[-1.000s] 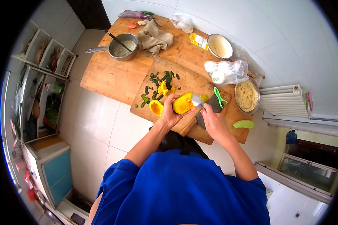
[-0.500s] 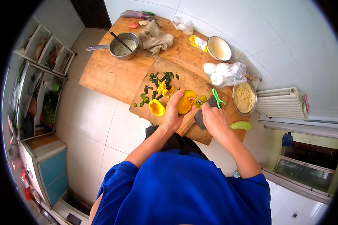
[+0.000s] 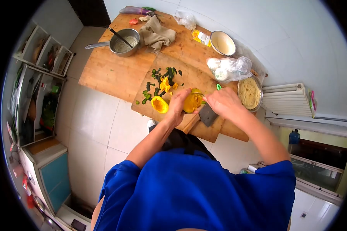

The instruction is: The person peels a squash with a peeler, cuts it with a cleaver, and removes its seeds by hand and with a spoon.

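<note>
My left hand [image 3: 177, 107] is wrapped round a yellow squash half [image 3: 192, 102], its hollow facing up over the front of the cutting board [image 3: 198, 75]. My right hand [image 3: 221, 102] is closed on a metal spoon [image 3: 198, 94], whose bowl end is at the squash's hollow. A second, hollowed squash half [image 3: 159, 104] lies on the board left of my left hand. Behind it are dark green peelings [image 3: 147, 97] and a small heap of orange pulp [image 3: 165, 84]. A cleaver [image 3: 208, 115] lies below my right hand, its handle toward me.
A saucepan [image 3: 124, 43], a cloth [image 3: 157, 34] and an eggplant [image 3: 132, 10] are at the back left. A white bowl [image 3: 223, 42], bagged white items [image 3: 229, 69] and a bowl of dough [image 3: 250, 93] stand along the right. The green peeler [image 3: 218, 87] is partly covered by my right hand.
The squash half has tilted so its hollow shows, and the spoon has moved from above it to its hollow. My right forearm has swung outward, and my right hand now covers most of the peeler.
</note>
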A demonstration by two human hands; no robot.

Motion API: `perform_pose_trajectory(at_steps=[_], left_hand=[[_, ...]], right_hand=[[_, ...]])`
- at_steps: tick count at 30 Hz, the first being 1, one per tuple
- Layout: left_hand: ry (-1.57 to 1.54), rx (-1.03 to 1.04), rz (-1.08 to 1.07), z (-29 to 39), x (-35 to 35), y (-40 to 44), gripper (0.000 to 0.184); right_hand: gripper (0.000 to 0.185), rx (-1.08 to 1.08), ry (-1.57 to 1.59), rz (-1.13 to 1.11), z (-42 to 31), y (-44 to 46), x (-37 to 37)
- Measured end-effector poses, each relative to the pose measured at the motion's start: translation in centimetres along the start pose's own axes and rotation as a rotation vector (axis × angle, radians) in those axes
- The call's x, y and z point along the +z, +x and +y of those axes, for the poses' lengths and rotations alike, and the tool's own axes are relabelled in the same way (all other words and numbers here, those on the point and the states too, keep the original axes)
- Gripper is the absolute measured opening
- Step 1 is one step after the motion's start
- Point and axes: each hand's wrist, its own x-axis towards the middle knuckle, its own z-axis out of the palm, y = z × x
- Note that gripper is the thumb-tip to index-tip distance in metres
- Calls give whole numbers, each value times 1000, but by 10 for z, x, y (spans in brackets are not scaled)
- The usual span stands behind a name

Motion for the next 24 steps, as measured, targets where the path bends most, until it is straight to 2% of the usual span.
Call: perform_pose_trajectory(at_steps=[2, 3, 4, 5, 6, 7, 8, 10, 11, 12, 14, 18, 20, 24], left_hand=[[25, 156, 4, 11, 7, -1, 37], [-8, 190, -84, 16, 6, 0, 43], [-11, 196, -91, 20, 5, -2, 43], [-72, 269, -206, 25, 4, -6, 46], [-133, 341, -318, 28, 5, -11, 51], [-121, 412, -397, 24, 1, -11, 57], [-121, 413, -398, 21, -1, -10, 57], [19, 561, -311, 17, 0, -9, 46], [22, 544, -241, 13, 4, -8, 40], [21, 545, -241, 12, 5, -7, 40], [-182, 563, -260, 11, 5, -6, 33], [-222, 519, -216, 15, 10, -9, 28], [-373, 382, -190, 16, 10, -10, 28], [-245, 424, -208, 18, 11, -16, 29]], right_hand=[[17, 76, -48, 85, -6, 6, -4], [17, 78, -55, 85, -11, 6, -7], [17, 176, 92, 107, -17, 6, -11], [17, 269, 238, 131, -19, 7, -15], [17, 266, 232, 134, -16, 8, -15], [19, 250, 413, 140, -12, 9, -12], [22, 233, 596, 144, -10, 10, -9], [22, 248, 558, 128, -11, 14, 1], [23, 262, 522, 109, -14, 15, 4], [23, 261, 520, 109, -18, 14, 2], [22, 289, 406, 108, -26, 13, -8], [22, 261, 223, 171, -31, 10, -21], [22, 223, 195, 167, -33, 10, -25], [23, 229, 207, 108, -31, 14, -26]])
